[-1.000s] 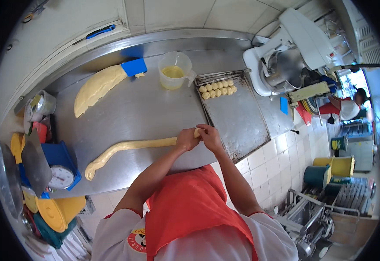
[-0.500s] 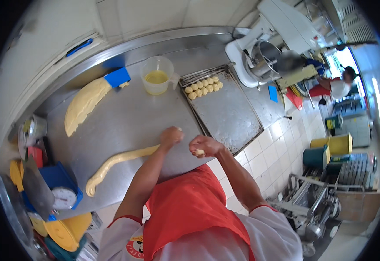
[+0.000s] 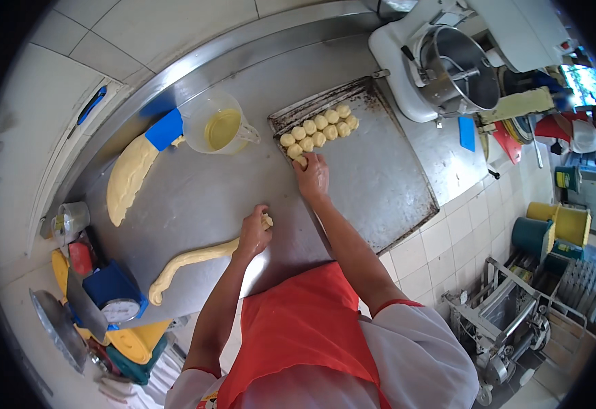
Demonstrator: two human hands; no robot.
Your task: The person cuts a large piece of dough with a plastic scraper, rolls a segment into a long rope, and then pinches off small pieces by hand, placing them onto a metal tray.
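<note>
Twelve pale dough balls already set on the dark-edged metal tray, upper centre of the frame, in two rows of six toward its upper left corner; plus one more ball just beside the lower left end of the rows, under the fingertips of the right hand, making thirteen. Cannot tell whether pinching or letting go there, with fingers covering part of the ball. Closed around the right end of one dough rope, near the middle of the frame: the left hand, with a stub of dough poking out past the fingers. Left undivided, as far as shows: the rope, stretching toward lower left over the steel table, and one large slab of dough at upper left. By the look of it, an early stage, with balls taking up only a small part of the tray. Also counted: one blue scraper at the slab's upper end, one clear jug of yellow liquid beside it, one blue flat piece at upper right near one white mixer, and one dial scale at lower left.
</note>
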